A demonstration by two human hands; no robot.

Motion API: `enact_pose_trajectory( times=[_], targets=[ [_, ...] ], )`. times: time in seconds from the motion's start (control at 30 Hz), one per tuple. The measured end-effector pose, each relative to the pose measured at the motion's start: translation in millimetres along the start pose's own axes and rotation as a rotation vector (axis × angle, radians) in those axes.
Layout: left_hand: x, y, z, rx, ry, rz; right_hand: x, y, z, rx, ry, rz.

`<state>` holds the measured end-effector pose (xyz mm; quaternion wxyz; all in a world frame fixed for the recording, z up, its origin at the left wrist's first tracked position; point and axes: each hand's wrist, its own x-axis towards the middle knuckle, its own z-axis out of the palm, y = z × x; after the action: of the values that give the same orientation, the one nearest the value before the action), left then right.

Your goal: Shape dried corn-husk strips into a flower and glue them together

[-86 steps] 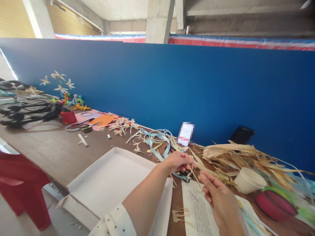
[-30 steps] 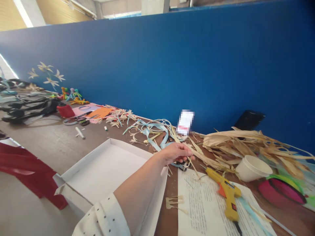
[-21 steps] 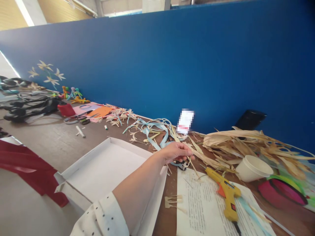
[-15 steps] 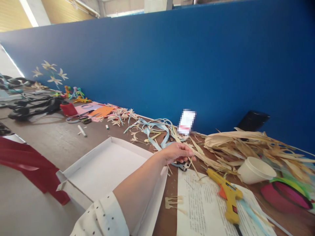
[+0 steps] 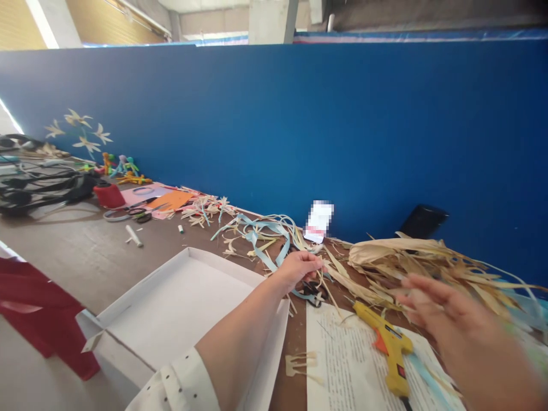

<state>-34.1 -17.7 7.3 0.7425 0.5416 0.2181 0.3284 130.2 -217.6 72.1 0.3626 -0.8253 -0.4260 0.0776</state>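
Note:
My left hand reaches out over the brown table and pinches thin dried husk strips that trail down to the right. Black-handled scissors lie just under it. My right hand comes in from the lower right, blurred, fingers spread and empty, above the pile of dried corn husks. A yellow glue gun lies on a printed paper sheet between the two hands.
A shallow white box lid lies at the front left. Pale blue ribbons, husk flowers, scissors, a red spool and black cables line the blue partition. A red chair stands at the left edge.
My right hand, out of sight a second ago, has come back into view from the right, hiding the white cup. The left hand keeps its pinch on the strips.

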Motion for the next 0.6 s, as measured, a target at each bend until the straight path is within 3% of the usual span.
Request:
enact_pose_trajectory(
  times=[0.1,0.23,0.37,0.47,0.6],
  targets=[
    [0,-1,1,0.032,0.015,0.008,0,0,-5,-0.131,-0.066,0.122],
    [1,-1,2,0.059,0.039,0.002,-2,39,0,-0.434,-0.229,0.25],
    [1,-2,3,0.065,0.026,0.0,-5,63,17,-0.472,-0.398,0.276],
    [0,-1,3,0.065,0.015,0.003,-6,69,30,-0.449,-0.417,0.269],
    [0,0,3,0.061,0.01,-0.013,-5,78,41,-0.43,-0.342,0.218]
  ],
)
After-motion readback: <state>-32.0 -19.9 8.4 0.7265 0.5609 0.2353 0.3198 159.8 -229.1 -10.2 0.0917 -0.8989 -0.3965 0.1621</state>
